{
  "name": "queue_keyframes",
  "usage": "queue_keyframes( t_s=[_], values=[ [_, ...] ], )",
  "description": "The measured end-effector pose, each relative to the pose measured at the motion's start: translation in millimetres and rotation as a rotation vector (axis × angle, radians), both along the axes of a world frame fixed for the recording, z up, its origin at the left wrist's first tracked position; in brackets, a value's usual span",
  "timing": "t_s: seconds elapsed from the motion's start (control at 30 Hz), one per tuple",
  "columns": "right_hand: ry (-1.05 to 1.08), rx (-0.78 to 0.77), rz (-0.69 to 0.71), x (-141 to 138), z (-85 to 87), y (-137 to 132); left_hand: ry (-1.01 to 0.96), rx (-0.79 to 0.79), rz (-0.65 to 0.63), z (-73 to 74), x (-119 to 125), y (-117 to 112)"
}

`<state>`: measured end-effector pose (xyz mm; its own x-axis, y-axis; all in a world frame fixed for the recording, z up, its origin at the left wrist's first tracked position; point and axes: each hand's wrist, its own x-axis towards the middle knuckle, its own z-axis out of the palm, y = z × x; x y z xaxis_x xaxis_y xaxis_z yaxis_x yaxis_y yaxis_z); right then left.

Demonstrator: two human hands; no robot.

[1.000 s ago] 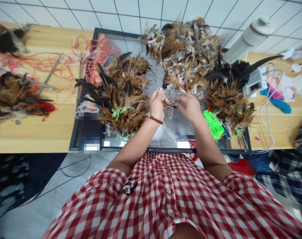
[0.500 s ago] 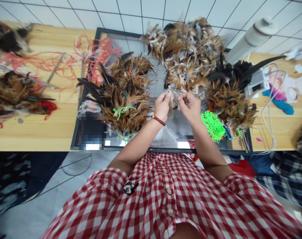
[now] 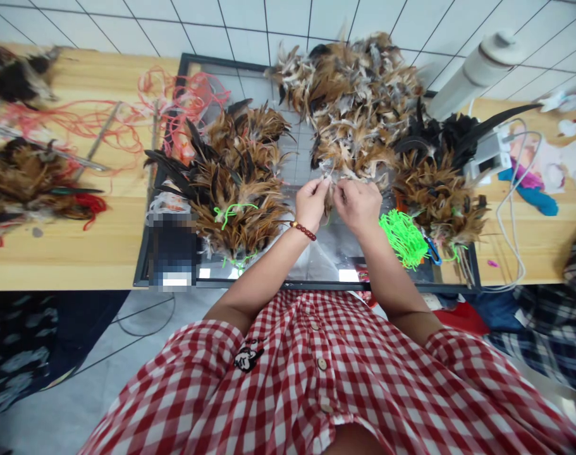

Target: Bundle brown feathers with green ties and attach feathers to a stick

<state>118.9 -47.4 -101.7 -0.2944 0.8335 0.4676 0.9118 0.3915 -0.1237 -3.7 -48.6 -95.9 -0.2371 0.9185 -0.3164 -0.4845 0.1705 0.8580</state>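
While the left hand (image 3: 311,203) is pinching a feather (image 3: 328,203), the curled right hand (image 3: 357,203) is hiding its hold; light pressure is likely sparing barbs.

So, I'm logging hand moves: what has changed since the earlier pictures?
Since the first picture, the left hand has moved rightward, closer to the right hand, whose fingers are now more curled in. Anything taken hold of or let go between them is too small to tell. The feather piles and green strands stayed put.
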Motion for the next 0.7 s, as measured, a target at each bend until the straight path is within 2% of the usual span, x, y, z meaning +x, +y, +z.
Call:
queue_keyframes(
  t_s=[0.3,0.53,0.6,0.7],
  values=[
    [-0.02,-0.015,0.062,-3.0,2.9,-2.1,-0.102,0.019,-0.029,-1.6,2.3,1.6],
    [0.203,-0.159,-0.05,22.6,-11.2,13.4,-0.138,0.047,0.149,-4.7,-11.8,15.5],
    [0.312,-0.158,-0.021,29.7,-15.1,17.6,-0.166,0.039,0.106,-0.5,-13.1,14.5],
    [0.523,-0.156,0.053,32.7,-14.9,20.8,-0.237,0.022,-0.057,7.9,-9.9,7.7]
  ],
)
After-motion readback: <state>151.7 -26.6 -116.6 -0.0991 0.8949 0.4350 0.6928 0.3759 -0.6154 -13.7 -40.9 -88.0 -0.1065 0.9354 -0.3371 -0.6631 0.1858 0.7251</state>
